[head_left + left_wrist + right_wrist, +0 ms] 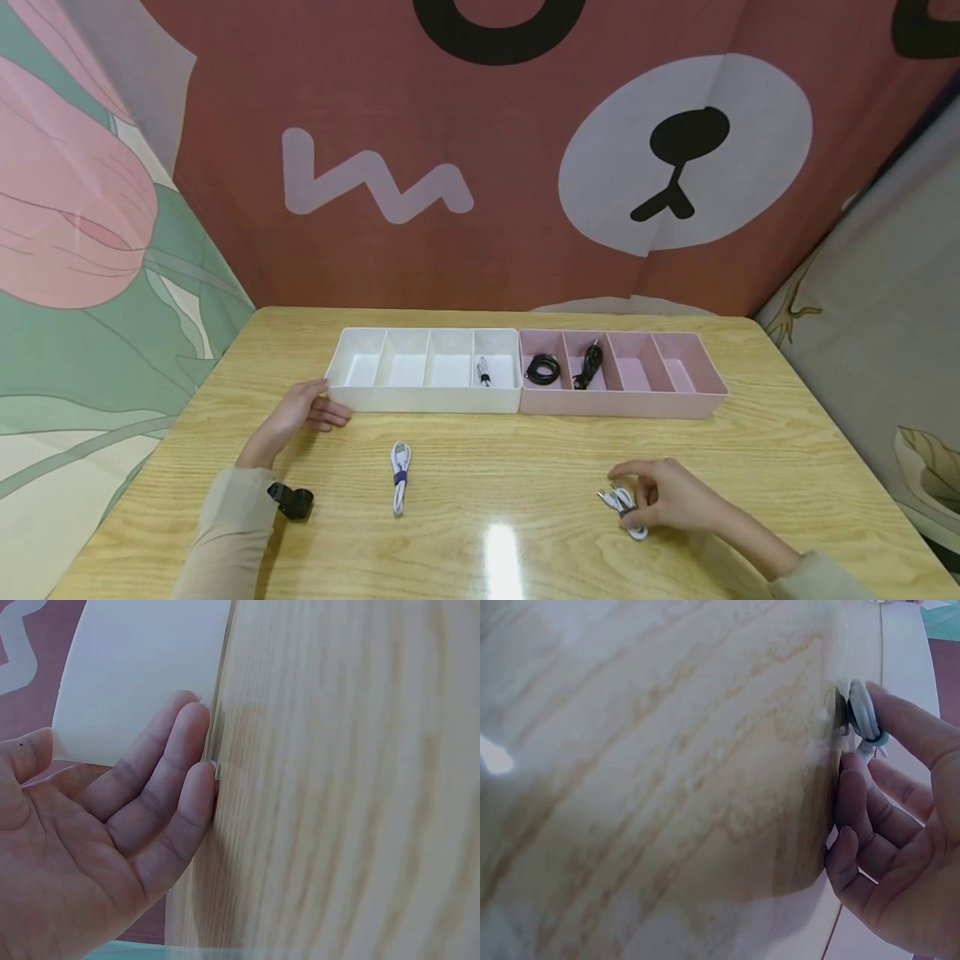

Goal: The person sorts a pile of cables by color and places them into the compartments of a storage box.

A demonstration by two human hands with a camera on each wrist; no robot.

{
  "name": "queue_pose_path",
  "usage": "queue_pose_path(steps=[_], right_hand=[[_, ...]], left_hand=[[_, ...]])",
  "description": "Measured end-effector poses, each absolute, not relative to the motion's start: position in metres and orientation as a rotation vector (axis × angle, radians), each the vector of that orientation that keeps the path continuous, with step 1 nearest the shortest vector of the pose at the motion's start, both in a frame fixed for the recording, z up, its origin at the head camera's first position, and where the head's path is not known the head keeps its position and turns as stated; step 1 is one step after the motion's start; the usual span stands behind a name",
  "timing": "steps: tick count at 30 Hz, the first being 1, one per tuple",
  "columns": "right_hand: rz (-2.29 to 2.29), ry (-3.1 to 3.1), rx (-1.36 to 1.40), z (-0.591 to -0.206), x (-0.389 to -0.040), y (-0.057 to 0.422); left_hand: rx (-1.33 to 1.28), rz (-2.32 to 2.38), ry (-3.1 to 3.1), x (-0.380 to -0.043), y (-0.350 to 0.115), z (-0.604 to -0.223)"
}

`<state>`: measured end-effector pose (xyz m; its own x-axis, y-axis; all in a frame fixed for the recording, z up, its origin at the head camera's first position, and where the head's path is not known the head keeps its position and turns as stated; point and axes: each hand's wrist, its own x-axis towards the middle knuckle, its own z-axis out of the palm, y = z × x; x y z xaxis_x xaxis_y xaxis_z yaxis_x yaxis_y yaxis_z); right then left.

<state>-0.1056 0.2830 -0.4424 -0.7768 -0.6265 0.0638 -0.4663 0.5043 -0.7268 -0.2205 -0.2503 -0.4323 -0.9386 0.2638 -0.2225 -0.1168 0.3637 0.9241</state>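
Observation:
My right hand [678,496] pinches a coiled white cable [622,506] with a dark tie, low at the right front of the table. In the right wrist view the coil [864,712] sits by the thumb and fingertips, and the other fingers bend loosely near the wood. The left hand [303,408] rests at the front left corner of a white divided box [427,400]. Seen from the left wrist, its fingers [161,761] lie fairly straight along the box's wall [150,667], thumb at the edge.
A pink divided box [622,404] adjoins the white one, holding a black coiled cable [543,369] and a black bundled cable [589,364]. A small white cable [483,371] lies in the white box's right compartment. A purple-tied white cable [401,477] and a black plug adapter [294,502] lie in front.

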Motion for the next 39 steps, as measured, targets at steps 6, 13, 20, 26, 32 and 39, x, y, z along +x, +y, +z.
queue_pose_path(steps=[6, 13, 20, 26, 32, 39], right_hand=[[-1.142, 2.509, -0.91, -0.443, -0.107, 0.284], [-1.155, 2.461, -0.827, -0.443, -0.108, 0.286], [-1.258, 2.362, -0.774, -0.444, -0.11, 0.288], [-1.326, 2.323, -0.745, -0.443, -0.111, 0.287], [-1.37, 2.316, -0.75, -0.441, -0.113, 0.284], [-1.392, 2.329, -0.706, -0.438, -0.117, 0.28]], left_hand=[[0.131, 1.602, 2.301, -0.221, -0.25, -0.432], [0.136, 1.607, 2.295, -0.221, -0.251, -0.432], [0.14, 1.608, 2.291, -0.221, -0.251, -0.432], [0.138, 1.613, 2.292, -0.221, -0.251, -0.433], [0.138, 1.613, 2.288, -0.22, -0.25, -0.434], [0.135, 1.624, 2.281, -0.22, -0.251, -0.436]])
